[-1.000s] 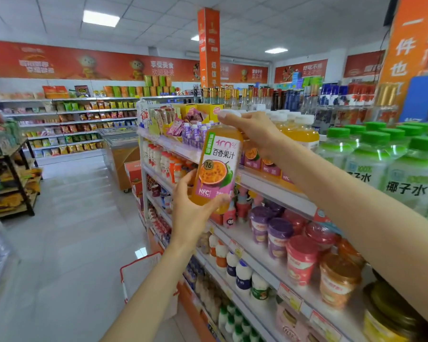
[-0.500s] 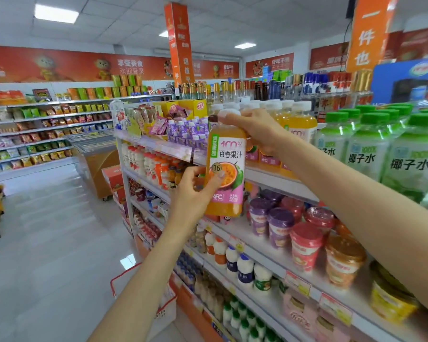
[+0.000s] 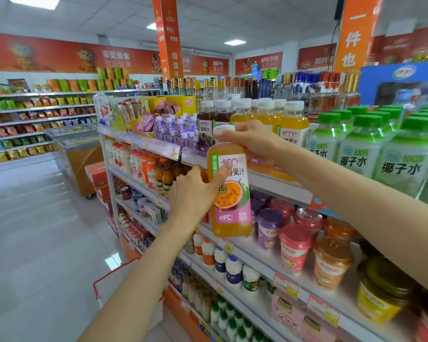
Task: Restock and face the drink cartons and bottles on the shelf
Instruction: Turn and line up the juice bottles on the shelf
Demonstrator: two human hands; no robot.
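I'm holding the passionfruit juice bottle in front of the top shelf, right grip clamping its cap, left grip wrapping its side; matching bottles and green-capped coconut waters are crowding the shelf behind.

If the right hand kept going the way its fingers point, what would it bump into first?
Probably the dark grape juice bottles: the right hand, gripping the passion fruit juice bottle by its cap, points left toward them. Depth is unclear; it might pass in front.
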